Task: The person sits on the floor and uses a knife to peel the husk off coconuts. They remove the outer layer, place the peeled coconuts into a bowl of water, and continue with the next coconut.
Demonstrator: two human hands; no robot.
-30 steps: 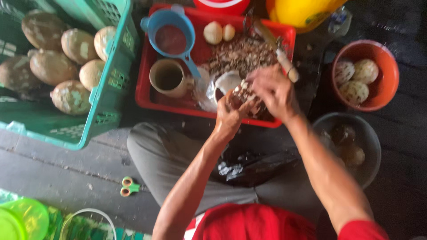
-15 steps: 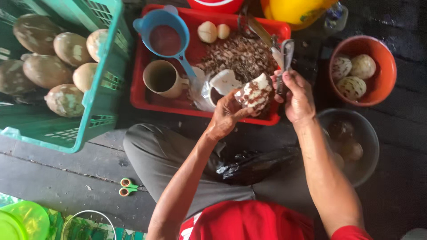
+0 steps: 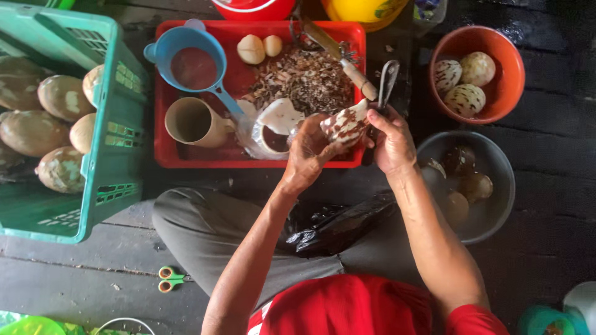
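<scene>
My left hand (image 3: 308, 153) grips a partly peeled coconut kernel (image 3: 345, 125), white with brown patches, over the front edge of a red tray (image 3: 218, 155). My right hand (image 3: 391, 139) holds a metal peeler (image 3: 386, 82) upright against the kernel's right side. A heap of brown peelings (image 3: 304, 79) lies in the tray behind my hands.
The tray also holds a blue scoop (image 3: 189, 60), a tan mug (image 3: 192, 122) and two small white balls (image 3: 260, 48). An orange bowl (image 3: 447, 93) has three peeled kernels. A grey basin (image 3: 496, 205) holds kernels in water. A green crate (image 3: 115, 149) of unpeeled ones stands left. Scissors (image 3: 171, 278) lie on the floor.
Both hands have lifted the kernel slightly and turned it. The right hand now holds the peeler upright at the kernel's side instead of covering it.
</scene>
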